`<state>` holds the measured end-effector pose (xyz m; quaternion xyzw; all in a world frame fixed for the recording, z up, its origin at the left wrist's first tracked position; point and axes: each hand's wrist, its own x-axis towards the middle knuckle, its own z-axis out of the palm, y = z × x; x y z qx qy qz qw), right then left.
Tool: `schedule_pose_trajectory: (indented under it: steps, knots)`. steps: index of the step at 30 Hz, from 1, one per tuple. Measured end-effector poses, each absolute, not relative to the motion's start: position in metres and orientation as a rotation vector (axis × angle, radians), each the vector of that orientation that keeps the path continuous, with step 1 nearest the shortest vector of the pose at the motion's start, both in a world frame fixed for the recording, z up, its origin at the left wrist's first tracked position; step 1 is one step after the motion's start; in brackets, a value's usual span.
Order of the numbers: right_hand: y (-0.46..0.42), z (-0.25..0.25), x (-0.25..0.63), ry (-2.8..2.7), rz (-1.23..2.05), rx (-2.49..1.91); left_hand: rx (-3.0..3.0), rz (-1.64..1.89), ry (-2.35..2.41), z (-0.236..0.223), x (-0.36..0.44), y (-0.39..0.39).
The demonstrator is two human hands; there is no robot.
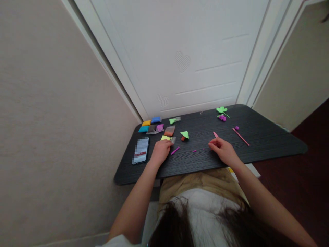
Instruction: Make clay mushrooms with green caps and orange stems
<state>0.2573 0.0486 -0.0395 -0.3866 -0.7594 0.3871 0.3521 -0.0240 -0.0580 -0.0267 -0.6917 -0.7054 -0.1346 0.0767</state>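
Note:
My left hand point(161, 151) is closed, its curled fingers at the clear end of a small bag of yellow modelling clay point(165, 138). Just right of those fingers lies a purple clay roll point(175, 150). My right hand point(223, 150) hovers low over the table, thumb and fingers pinched together; anything between them is too small to make out. A pink plastic modelling knife point(215, 134) lies beyond its fingertips, partly covered. Between my hands are a small purple clay piece point(194, 151) and a tiny purple bit point(203, 149). A clay mushroom with a green cap point(184, 134) sits farther back.
Several bagged clays, including an orange-brown one point(169, 131) and a blue one point(156, 119), lie at the back left of the dark table point(200, 125). A phone point(141, 150) lies left. At right are a green clay leaf point(221, 109), purple clay grapes point(222, 118) and a pink stick point(241, 137).

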Motion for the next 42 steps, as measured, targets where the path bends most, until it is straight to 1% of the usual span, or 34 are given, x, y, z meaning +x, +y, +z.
schedule_pose_trajectory:
  steps: [20,30,42]
  knots:
    - [0.047,-0.037,0.257,-1.99,0.985,-1.004,-2.108,-0.329,-2.082,-0.027,-0.028,-0.058]
    - [0.049,-0.038,0.256,-2.022,0.968,-1.01,-2.062,-0.292,-2.139,-0.03,-0.033,-0.04]
    - [0.045,-0.036,0.258,-1.995,0.993,-0.988,-1.918,-0.34,-2.214,-0.036,-0.026,-0.034]
